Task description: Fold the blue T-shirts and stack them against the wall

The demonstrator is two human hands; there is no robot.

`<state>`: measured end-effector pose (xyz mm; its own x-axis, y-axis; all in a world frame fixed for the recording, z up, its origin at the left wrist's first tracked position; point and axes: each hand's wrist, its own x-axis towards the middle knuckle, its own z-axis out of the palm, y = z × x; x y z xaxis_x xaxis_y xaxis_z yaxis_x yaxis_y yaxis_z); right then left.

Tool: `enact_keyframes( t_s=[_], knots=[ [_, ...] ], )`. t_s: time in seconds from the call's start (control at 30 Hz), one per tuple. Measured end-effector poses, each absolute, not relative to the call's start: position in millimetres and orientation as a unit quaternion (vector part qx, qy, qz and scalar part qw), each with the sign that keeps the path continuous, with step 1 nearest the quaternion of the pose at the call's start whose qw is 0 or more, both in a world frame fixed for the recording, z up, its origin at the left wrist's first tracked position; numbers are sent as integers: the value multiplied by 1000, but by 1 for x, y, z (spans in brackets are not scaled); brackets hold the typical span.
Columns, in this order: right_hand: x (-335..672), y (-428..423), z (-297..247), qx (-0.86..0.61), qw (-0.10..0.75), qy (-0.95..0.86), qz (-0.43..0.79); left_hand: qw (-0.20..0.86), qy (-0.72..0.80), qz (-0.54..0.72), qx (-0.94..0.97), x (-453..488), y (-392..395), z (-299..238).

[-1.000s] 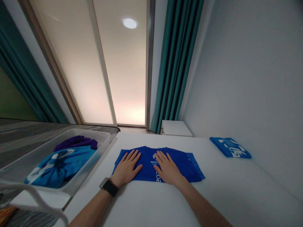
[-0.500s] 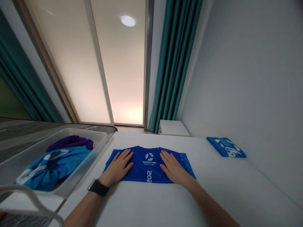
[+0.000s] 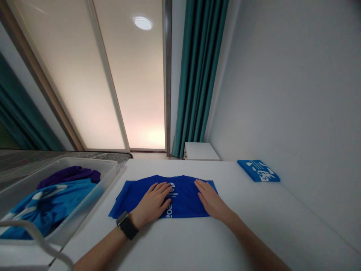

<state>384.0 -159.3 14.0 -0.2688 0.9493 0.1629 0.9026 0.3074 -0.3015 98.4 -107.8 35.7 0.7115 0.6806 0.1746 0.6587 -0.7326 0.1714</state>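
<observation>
The royal-blue, flat-folded cloth garment carries a white round emblem, small white characters and white numerals. The medium-blue, rectangular folded cloth bundle bears white shapes and fine white marks, possibly lettering, too small to confirm. The milky-white, translucent plastic bin contains one dark-purple crumpled cloth and one bright-blue crumpled cloth with white streaks. The flat, smooth worktop is plain white. The square-cased wristwatch has a black band. The pleated fabric curtain is solid teal.
</observation>
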Motion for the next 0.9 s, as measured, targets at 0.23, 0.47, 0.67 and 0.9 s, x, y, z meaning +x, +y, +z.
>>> enact_keyframes(
  t_s=[0.23, 0.47, 0.67, 0.9],
  knots=[
    [430, -180, -5, -600, 187, -776, 50, 73, 291, 148, 942, 175, -86, 50],
    [438, -193, -16, -609, 183, -772, 21, 58, 277, 129, 950, 248, -69, 47],
    [441, -197, -16, -605, 185, -774, 32, 58, 294, 119, 947, 266, -55, 34],
    [438, -201, -9, -624, 160, -763, 52, 59, 313, 133, 939, 266, -46, 26]
  ],
)
